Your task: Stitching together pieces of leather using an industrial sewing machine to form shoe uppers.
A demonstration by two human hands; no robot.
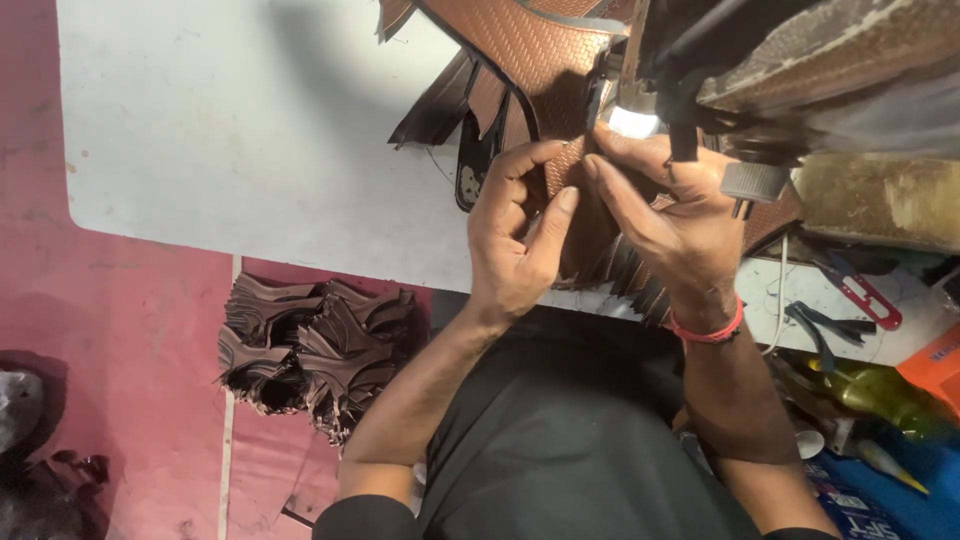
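Both hands pinch a brown woven-pattern leather piece (540, 60) under the sewing machine (760, 60) at one o'clock on the white table (230, 130). The left hand (515, 235) and right hand (675, 215) press their fingertips onto it. A pile of cut leather pieces (310, 350) lies on the floor at eight o'clock.

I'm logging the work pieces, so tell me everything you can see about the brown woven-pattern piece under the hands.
The brown woven-pattern piece looks like embossed leather or a leather-like sheet with a basket-weave texture and dark edging. It lies flat on the white table, fanned over darker strips, and runs under the sewing machine's lit head. The left hand and right hand both pinch it near the needle area.
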